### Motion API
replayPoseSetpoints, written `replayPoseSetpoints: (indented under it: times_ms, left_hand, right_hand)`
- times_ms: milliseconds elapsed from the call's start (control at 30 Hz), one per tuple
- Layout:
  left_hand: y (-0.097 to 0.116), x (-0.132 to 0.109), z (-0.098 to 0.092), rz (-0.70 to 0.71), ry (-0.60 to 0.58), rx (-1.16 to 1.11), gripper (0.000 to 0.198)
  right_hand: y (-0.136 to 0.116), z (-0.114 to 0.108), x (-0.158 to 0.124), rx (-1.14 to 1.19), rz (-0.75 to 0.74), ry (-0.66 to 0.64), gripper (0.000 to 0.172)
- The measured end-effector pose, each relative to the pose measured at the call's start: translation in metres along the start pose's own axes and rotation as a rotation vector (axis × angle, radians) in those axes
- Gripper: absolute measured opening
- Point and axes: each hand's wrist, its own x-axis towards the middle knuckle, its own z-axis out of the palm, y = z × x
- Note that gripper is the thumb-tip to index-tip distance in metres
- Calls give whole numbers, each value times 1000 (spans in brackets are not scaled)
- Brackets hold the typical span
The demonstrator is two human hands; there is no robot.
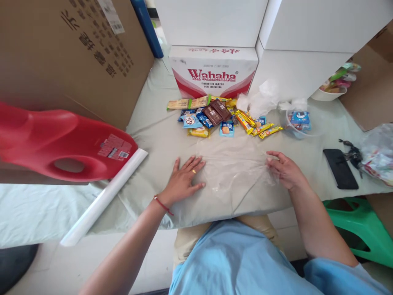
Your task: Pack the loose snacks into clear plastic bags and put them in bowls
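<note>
A clear plastic bag [235, 166] lies spread on the cloth-covered table in front of me. My left hand [185, 177] rests flat with fingers spread, its fingertips at the bag's left edge. At the opposite edge, my right hand [284, 169] pinches the plastic between thumb and fingers. Just beyond the bag is a pile of wrapped snacks: brown packets [216, 111], yellow sticks [245, 122] and blue packets [226, 128]. To the right of them sits a clear plastic tub [302, 123] with a blue packet in it.
A Wahaha carton [213, 73] stands behind the snacks, near crumpled white plastic [264, 98]. On the left are a red jug [67, 143], a white roll [104, 198] and a large cardboard box [76, 61]. A black phone [340, 169] lies right, above a green stool [359, 229].
</note>
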Motion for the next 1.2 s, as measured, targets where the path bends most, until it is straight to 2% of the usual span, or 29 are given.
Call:
replayPoseSetpoints:
  times_ms: [67,133,200,233,267,367,433,533,667,733,800,867,900,1000,1033,1100,1200]
  left_hand:
    - [0,-1,-2,-12,102,-59,70]
    - [8,-4,-3,-91,351,-122,49]
    - [28,-8,-2,-203,647,-134,30]
    - [41,-10,-1,-227,747,-116,25]
    - [55,-10,1,-210,789,-85,23]
    - [91,0,11,-33,629,-1,24]
    - [99,13,19,-37,498,66,38]
    - [84,26,28,-127,316,181,56]
    - [49,12,34,-94,151,271,67]
    - [39,-1,34,-54,122,286,68]
    - [37,-9,31,-45,142,287,69]
    - [42,-8,27,-69,219,282,68]
    - [45,-5,25,-88,265,280,66]
    - [49,9,16,-122,332,277,59]
    - [47,14,14,-128,322,279,58]
    - [38,20,11,-122,254,278,57]
    - [23,21,9,-99,135,278,59]
  right_hand:
    - [6,-5,-4,-61,34,-37,78]
    - [15,-4,-10,-112,53,-72,80]
    - [24,0,-15,-127,60,-83,77]
    - [27,4,-16,-128,62,-84,76]
    - [29,8,-18,-131,65,-87,75]
    - [29,20,-20,-159,78,-128,76]
    - [28,26,-22,-181,74,-166,78]
    - [28,22,-22,-229,23,-195,76]
    - [31,-8,-17,-412,-56,-229,63]
    - [27,-22,-13,-579,-124,-128,51]
    - [19,-22,-10,-722,-258,69,41]
    - [9,-6,-10,-789,-428,187,35]
    - [4,6,-10,-798,-506,167,34]
    - [-9,47,-6,-831,-663,-56,28]
    - [-13,57,-2,-851,-678,-114,26]
    - [-24,73,15,-899,-664,-142,24]
    - [-52,87,60,-986,-615,-52,23]
